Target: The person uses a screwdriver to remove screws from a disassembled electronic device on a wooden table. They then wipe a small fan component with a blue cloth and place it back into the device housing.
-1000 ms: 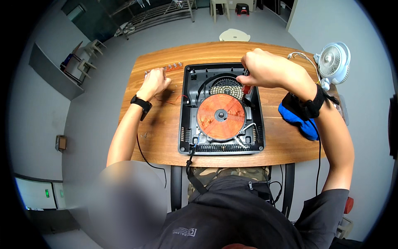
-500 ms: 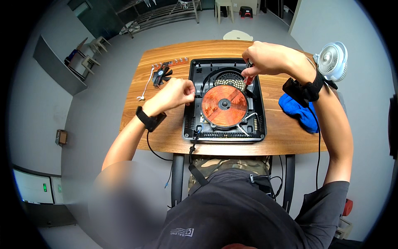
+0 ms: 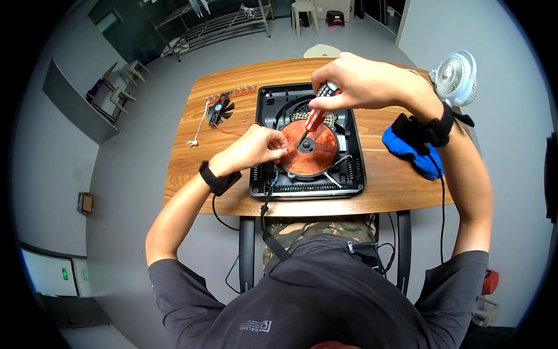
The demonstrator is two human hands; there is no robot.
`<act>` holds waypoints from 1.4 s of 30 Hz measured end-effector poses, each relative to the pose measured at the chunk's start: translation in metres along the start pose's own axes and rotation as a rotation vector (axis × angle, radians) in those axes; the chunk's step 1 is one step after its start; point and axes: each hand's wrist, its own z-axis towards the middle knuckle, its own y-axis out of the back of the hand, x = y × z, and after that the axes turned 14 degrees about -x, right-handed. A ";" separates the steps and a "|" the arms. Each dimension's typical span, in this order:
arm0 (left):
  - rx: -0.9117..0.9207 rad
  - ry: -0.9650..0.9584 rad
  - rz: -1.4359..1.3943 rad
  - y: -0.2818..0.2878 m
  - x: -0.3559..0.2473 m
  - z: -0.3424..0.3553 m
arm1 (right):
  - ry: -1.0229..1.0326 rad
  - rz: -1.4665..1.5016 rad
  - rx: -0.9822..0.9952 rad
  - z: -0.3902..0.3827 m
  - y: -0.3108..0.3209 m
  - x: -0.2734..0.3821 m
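Observation:
My right hand point(image 3: 357, 82) is closed round the handle of a red-and-white screwdriver point(image 3: 315, 119). Its shaft slants down to the left, and its tip is near my left fingertips, over the round copper coil point(image 3: 317, 160). That coil sits inside an open black appliance housing point(image 3: 360, 174), apparently an induction cooker base. Over the coil's left edge, my left hand point(image 3: 256, 146) has thumb and fingers pinched together; what they hold, if anything, is too small to make out. White leads run from the coil's lower right side.
Left of the housing lie a small black fan point(image 3: 220, 110), a narrow circuit board point(image 3: 241, 91) and a white cable point(image 3: 199, 125). A blue cloth point(image 3: 414, 156) and a white desk fan point(image 3: 455, 78) are at the right of the wooden table point(image 3: 386, 195).
My right hand has brought the screwdriver left and nearer, from the housing's far right side to over the coil. My left hand has shifted right, from the housing's left rim onto the coil's edge.

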 end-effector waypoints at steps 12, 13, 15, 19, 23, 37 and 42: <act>0.025 -0.070 0.025 -0.004 -0.008 -0.001 | -0.029 0.042 0.024 0.003 -0.012 0.007; 0.031 -0.076 0.038 -0.004 -0.008 -0.001 | -0.027 0.046 0.029 0.004 -0.013 0.006; 0.042 -0.090 0.064 -0.004 -0.010 -0.001 | -0.008 0.044 0.027 0.004 -0.014 0.004; 0.041 -0.092 0.059 -0.005 -0.007 -0.001 | -0.038 0.023 0.047 0.004 -0.012 0.008; 0.038 -0.096 0.079 -0.004 -0.008 -0.002 | -0.041 0.009 0.063 0.006 -0.014 0.006; 0.050 -0.137 0.112 -0.004 -0.009 -0.003 | -0.074 0.046 0.072 0.004 -0.017 0.005; 0.062 -0.159 0.167 -0.005 -0.013 -0.004 | -0.077 0.046 0.092 0.003 -0.019 0.002</act>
